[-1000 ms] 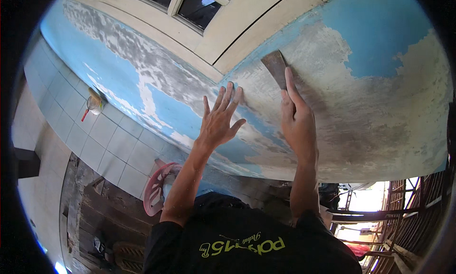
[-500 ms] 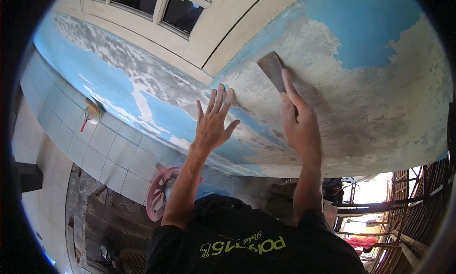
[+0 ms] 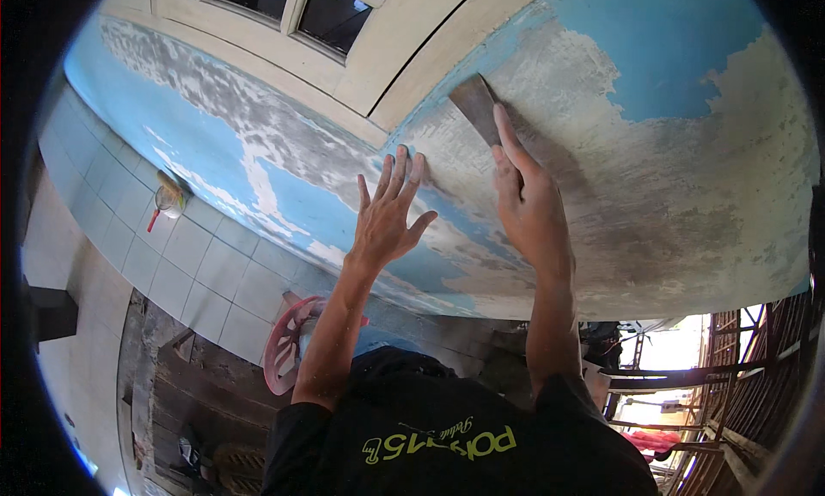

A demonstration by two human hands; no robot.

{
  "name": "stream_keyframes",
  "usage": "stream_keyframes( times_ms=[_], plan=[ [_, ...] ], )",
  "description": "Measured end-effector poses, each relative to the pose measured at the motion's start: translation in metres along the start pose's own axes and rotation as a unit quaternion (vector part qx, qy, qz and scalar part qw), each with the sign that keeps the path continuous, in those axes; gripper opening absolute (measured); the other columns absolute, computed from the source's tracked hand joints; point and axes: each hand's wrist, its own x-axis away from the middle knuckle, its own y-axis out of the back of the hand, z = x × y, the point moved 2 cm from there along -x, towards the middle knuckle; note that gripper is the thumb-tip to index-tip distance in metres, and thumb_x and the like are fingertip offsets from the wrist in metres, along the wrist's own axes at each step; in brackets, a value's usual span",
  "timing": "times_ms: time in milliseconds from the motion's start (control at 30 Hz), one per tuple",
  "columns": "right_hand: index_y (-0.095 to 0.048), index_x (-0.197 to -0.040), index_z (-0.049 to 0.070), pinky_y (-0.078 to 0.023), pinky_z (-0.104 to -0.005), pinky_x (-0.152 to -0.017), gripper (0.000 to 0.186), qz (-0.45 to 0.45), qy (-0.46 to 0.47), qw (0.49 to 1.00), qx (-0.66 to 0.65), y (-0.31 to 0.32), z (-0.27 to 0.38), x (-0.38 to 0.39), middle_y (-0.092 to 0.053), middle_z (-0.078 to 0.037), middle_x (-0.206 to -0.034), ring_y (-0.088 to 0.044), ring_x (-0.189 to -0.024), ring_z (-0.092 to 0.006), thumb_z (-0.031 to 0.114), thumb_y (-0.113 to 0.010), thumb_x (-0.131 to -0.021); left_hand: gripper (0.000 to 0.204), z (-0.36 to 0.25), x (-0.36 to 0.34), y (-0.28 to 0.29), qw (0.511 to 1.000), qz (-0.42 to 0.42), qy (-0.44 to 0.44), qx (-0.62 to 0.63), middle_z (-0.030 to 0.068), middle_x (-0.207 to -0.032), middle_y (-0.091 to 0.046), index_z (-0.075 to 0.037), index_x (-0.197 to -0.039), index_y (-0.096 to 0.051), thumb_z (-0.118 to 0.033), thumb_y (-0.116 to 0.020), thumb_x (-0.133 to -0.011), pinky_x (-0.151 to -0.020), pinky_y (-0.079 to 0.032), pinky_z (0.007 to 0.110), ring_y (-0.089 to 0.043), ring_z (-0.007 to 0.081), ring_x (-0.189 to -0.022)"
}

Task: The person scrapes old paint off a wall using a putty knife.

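Note:
My right hand (image 3: pixel 534 205) grips a putty knife (image 3: pixel 475 109) with a broad, flat metal blade; its handle is hidden in my fingers. The blade lies against the wall (image 3: pixel 670 178), close to the cream window frame (image 3: pixel 400 62). Blue paint on this wall is partly gone, with grey and whitish patches showing. My left hand (image 3: pixel 387 214) has its fingers spread and holds nothing. Its fingertips rest on or very near the wall, just below the frame's lower corner.
A pink plastic chair (image 3: pixel 277 352) stands by my left forearm. On the pale floor tiles (image 3: pixel 189 254) at the wall's foot sits a small clear container (image 3: pixel 169 199) with something red-handled beside it. Metal bars (image 3: pixel 735 367) rise at the lower right.
My right hand and the putty knife have moved up and to the left along the wall, nearer the window frame. The left hand stays almost in place.

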Motion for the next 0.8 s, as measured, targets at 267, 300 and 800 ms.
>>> stream_keyframes(
  times_ms=[267,300,800],
  plan=[
    [-0.038,-0.146,0.012,-0.044,-0.0315,-0.059,0.046,-0.031,-0.042,0.999,-0.012,0.017,-0.002,0.021,-0.063,-0.016,-0.083,-0.056,-0.065,-0.0135,0.016,-0.044,-0.101,0.088,0.005,-0.001,-0.005,0.999,0.022,0.004,-0.026,0.0129,-0.159,-0.009,-0.020,-0.153,-0.016,-0.050,-0.063,-0.085,-0.110,-0.012,0.068,-0.011,0.0348,-0.146],
    [-0.038,-0.146,0.012,-0.044,-0.0315,-0.059,0.046,-0.033,-0.042,0.999,-0.013,0.018,-0.006,0.025,-0.063,-0.016,-0.083,-0.056,-0.065,-0.0135,0.016,-0.044,-0.101,0.088,0.005,-0.002,-0.006,0.999,0.021,0.003,-0.027,0.0129,-0.159,-0.009,-0.020,-0.153,-0.016,-0.050,-0.063,-0.085,-0.110,-0.012,0.068,-0.011,0.0348,-0.146],
    [-0.013,-0.150,0.000,-0.047,-0.0291,-0.052,0.063,-0.086,-0.049,0.990,-0.103,-0.003,-0.023,0.010,-0.058,-0.009,-0.067,-0.059,-0.059,-0.0120,0.017,-0.047,-0.100,0.089,0.008,-0.001,-0.005,0.999,0.018,0.007,-0.030,0.0152,-0.158,-0.010,-0.019,-0.153,-0.016,-0.053,-0.062,-0.085,-0.108,-0.012,0.070,-0.011,0.0363,-0.145]
  ],
)
